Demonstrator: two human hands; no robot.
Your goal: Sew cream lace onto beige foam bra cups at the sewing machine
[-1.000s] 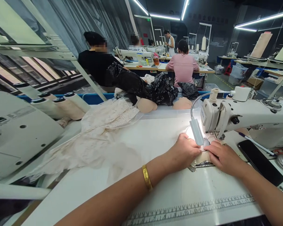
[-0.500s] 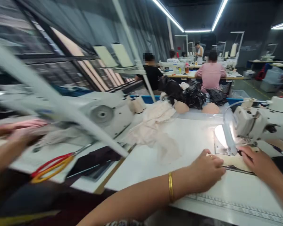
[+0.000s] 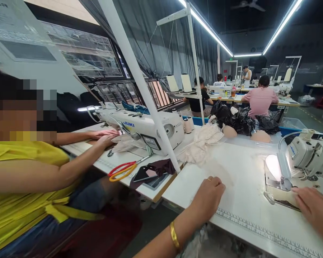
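Note:
My left hand (image 3: pixel 208 199), with a gold ring and bracelet, is over the front of the white table (image 3: pixel 244 168). Its fingers are curled together, and whatever is inside them is hidden. Beyond it lies pale lace fabric (image 3: pixel 201 143) in a loose heap. My right hand (image 3: pixel 313 208) is at the right, beside the metal plate of a sewing machine (image 3: pixel 304 154). Its fingers are held close together, with a small dark tip at their ends that I cannot identify. A small metal piece (image 3: pixel 269 197) rests at the plate's left corner.
A co-worker in yellow (image 3: pixel 29 168) sits at the left, hands at another sewing machine (image 3: pixel 156 130). Scissors with red and yellow handles (image 3: pixel 122 171) and a phone (image 3: pixel 145 173) lie there. A white pole (image 3: pixel 142 86) slants between the tables. Beige moulded cups (image 3: pixel 260 136) and black bags (image 3: pixel 243 122) are behind.
The view has turned left, bringing the co-worker in yellow into sight. My left hand has moved away from the sewing machine plate toward the table's front left. My right hand stays by the plate.

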